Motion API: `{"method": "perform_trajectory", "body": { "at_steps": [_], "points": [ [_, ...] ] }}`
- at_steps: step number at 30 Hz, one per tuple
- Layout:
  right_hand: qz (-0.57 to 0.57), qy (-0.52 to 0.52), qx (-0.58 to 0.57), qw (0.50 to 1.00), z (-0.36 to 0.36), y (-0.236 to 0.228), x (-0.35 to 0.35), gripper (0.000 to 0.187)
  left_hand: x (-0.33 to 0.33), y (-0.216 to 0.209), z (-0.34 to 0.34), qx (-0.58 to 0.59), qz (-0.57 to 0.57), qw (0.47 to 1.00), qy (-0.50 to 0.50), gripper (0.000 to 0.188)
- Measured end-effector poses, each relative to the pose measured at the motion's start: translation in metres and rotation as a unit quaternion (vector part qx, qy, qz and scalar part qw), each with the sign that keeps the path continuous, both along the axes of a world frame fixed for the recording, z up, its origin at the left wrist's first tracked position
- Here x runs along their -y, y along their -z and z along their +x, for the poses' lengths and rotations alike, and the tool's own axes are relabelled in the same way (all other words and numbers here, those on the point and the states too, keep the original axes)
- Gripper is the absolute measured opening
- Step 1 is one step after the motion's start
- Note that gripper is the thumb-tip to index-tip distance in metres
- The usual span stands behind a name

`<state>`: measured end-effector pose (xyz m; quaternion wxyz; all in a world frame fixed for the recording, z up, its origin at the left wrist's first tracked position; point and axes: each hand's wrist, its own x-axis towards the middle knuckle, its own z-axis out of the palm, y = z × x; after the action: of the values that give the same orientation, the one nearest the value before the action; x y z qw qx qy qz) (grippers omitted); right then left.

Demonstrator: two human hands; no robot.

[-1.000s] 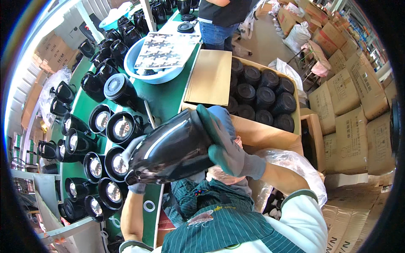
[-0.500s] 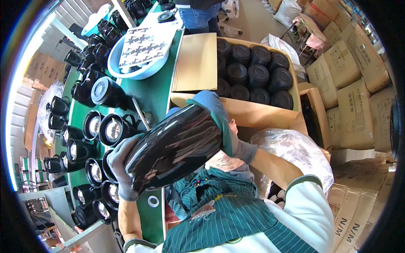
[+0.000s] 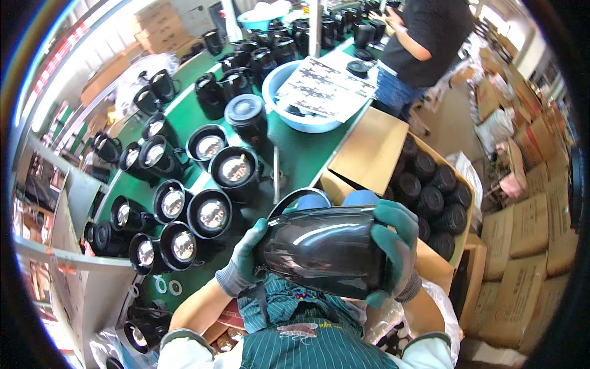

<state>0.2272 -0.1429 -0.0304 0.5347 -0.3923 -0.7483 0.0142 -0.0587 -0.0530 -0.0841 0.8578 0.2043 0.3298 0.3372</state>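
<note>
A large glossy black jug (image 3: 319, 249) lies sideways in front of my apron, held between both hands. Its curved handle (image 3: 301, 195) sticks up on the far side. My left hand (image 3: 247, 249), in a grey and green work glove, closes on the jug's left end. Around the right end wraps my right hand (image 3: 396, 249), in a similar glove, with its fingers spread over the wall and base. Left of the jug, several black jugs with shiny silvery insides, such as this one (image 3: 212, 213), stand on the green table (image 3: 301, 147).
A capped black jug (image 3: 247, 117) and a light blue basin (image 3: 286, 80) with printed sheets (image 3: 316, 86) stand farther back. To the right is an open carton (image 3: 372, 150) of black cylindrical items. Pale rings (image 3: 175, 287) lie near the table edge. Another person (image 3: 424, 49) stands beyond.
The view has swung left. The jug has turned from slanting to nearly level, and its handle now shows. My right hand has come round onto its right end.
</note>
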Motion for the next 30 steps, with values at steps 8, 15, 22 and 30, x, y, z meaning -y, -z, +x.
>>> {"method": "perform_trajectory", "body": {
  "at_steps": [8,15,22,30],
  "points": [
    [0.117,-0.071,-0.221,0.966,-0.054,0.056,-0.061,0.064,-0.024,-0.062,-0.05,-0.171,0.293,0.939,-0.063,0.084],
    [-0.048,-0.177,-0.301,0.936,-0.097,0.048,-0.11,0.074,-0.009,-0.126,-0.032,-0.163,0.451,0.857,-0.188,0.102],
    [-0.195,-0.251,-0.38,0.869,-0.119,0.04,-0.158,0.085,-0.07,-0.12,-0.117,-0.269,0.638,0.701,-0.172,0.124],
    [-0.359,-0.088,-0.514,0.774,-0.069,0.111,-0.143,0.081,-0.344,-0.121,-0.152,-0.64,0.664,0.369,-0.113,0.083]
  ]
}}
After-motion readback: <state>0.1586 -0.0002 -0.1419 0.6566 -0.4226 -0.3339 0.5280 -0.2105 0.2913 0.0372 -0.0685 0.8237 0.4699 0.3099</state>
